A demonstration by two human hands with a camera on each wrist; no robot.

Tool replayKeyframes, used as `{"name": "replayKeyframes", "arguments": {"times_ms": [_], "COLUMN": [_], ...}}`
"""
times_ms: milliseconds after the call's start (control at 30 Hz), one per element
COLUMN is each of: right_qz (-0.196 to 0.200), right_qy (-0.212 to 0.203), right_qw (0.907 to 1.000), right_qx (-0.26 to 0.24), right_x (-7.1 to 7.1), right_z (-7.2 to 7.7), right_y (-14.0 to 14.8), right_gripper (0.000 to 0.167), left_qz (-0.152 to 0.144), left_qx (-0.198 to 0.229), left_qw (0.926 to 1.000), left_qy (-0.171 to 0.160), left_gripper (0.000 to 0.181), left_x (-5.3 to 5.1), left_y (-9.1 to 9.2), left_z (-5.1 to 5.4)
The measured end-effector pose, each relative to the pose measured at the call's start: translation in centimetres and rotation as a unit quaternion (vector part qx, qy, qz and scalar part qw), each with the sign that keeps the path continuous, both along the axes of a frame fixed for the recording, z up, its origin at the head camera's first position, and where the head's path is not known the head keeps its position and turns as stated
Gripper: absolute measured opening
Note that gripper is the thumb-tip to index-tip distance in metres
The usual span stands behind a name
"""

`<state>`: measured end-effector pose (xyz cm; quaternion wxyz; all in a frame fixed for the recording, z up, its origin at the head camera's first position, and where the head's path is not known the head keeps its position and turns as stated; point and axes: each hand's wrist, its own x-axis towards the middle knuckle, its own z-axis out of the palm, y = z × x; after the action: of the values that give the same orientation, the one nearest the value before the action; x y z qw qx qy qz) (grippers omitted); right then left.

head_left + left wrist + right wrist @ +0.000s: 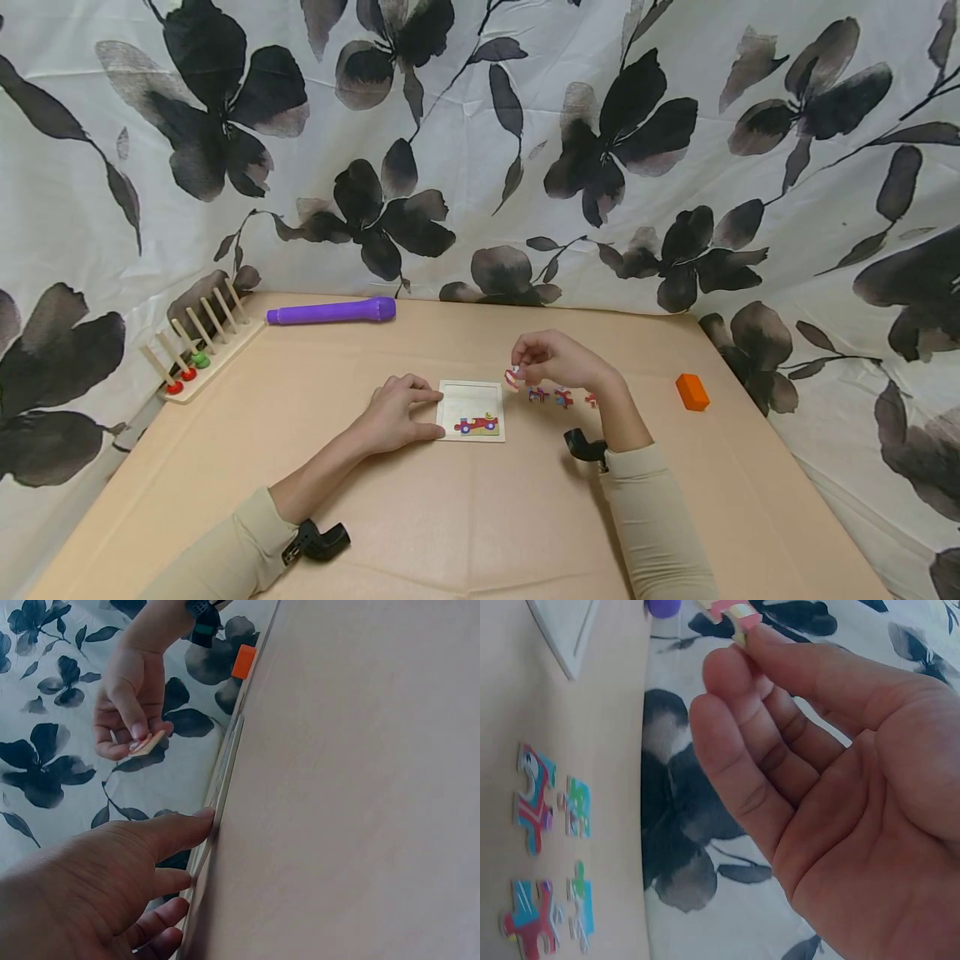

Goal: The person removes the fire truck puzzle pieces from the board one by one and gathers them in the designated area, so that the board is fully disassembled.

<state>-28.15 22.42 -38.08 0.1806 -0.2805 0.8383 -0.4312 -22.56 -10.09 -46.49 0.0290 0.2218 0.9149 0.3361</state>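
A small wooden puzzle tray (457,400) lies flat mid-table, with joined pieces (477,425) of a red vehicle picture in its lower right part. My left hand (397,414) rests at the tray's left side, thumb and fingers touching the edge without curling round it. Just past the tray's upper right corner, my right hand (551,357) pinches a puzzle piece (739,613) between thumb and fingertips, raised off the table. The piece shows red and white with a pale edge. Several loose puzzle pieces (563,397) lie right of the tray, some partly behind the right wrist.
At the back left stands a wooden peg rack (225,350) with red and green beads on some pegs. A purple microphone-shaped stick (330,312) lies along the back edge. An orange block (692,392) sits at the right. Flowered cloth (480,167) hangs behind the table.
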Motion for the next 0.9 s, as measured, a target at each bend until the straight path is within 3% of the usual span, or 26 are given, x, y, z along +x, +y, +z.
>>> {"name": "replayKeyframes", "arguments": {"times_ms": [300, 700, 900], "right_qz": [-0.008, -0.015, 0.01], "right_qy": [-0.003, -0.014, -0.009], "right_qw": [1.0, 0.9989, 0.9995], "right_qx": [0.002, 0.043, 0.03], "right_x": [0.2, 1.5, 1.7], "right_z": [-0.5, -1.5, -1.9], "right_y": [1.0, 2.3, 2.8], "right_gripper": [0.009, 0.005, 0.007], "left_qz": [0.0, -0.006, -0.01], "left_qx": [-0.004, -0.005, -0.003], "left_qw": [1.0, 1.0, 0.9999], "left_qy": [0.001, 0.0, 0.005], "left_gripper": [0.061, 0.061, 0.061], "left_x": [0.1, 0.3, 0.5], "left_y": [-0.2, -0.5, -0.7], "left_z": [-0.1, -0.1, 0.0]}}
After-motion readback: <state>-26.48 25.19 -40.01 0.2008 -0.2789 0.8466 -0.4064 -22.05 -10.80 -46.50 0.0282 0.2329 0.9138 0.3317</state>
